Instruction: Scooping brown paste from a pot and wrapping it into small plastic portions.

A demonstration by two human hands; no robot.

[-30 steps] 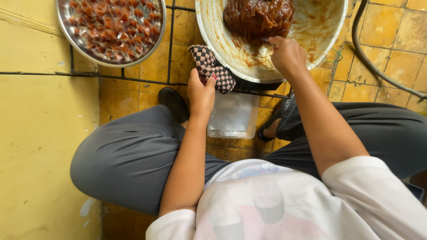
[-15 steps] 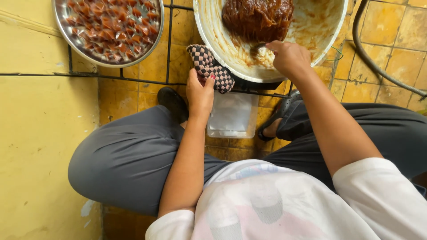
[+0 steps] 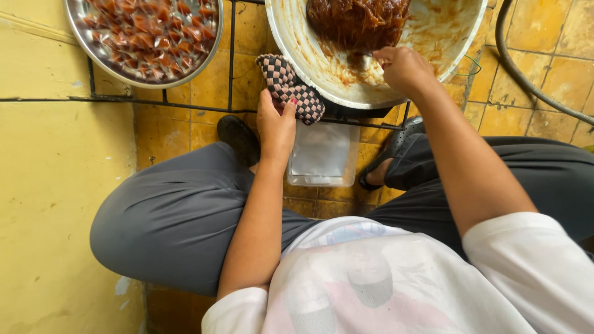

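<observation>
The left hand (image 3: 275, 127) grips a checkered cloth (image 3: 289, 86), thumb and fingers pinched on its lower end; the cloth is pressed against the rim of a big pan (image 3: 458, 37) at its lower left edge. The pan sits on a black metal rack (image 3: 232, 55) above the yellow tiled floor (image 3: 544, 80), its inside smeared with brown sauce. A dark brown sticky mass (image 3: 359, 21) lies in the upper part of the pan.

The right hand (image 3: 405, 68) reaches over the near rim into the pan, fingers curled and clenched just below the brown mass; what it holds, if anything, is hidden by the hand itself.

To the left on the same rack stands a round metal tray (image 3: 80, 37) filled with small reddish wrapped pieces (image 3: 148, 34). Under the pan, between the person's feet, a clear plastic container (image 3: 322, 154) rests on the floor. A dark hose (image 3: 526, 74) curves across the tiles at the right.
</observation>
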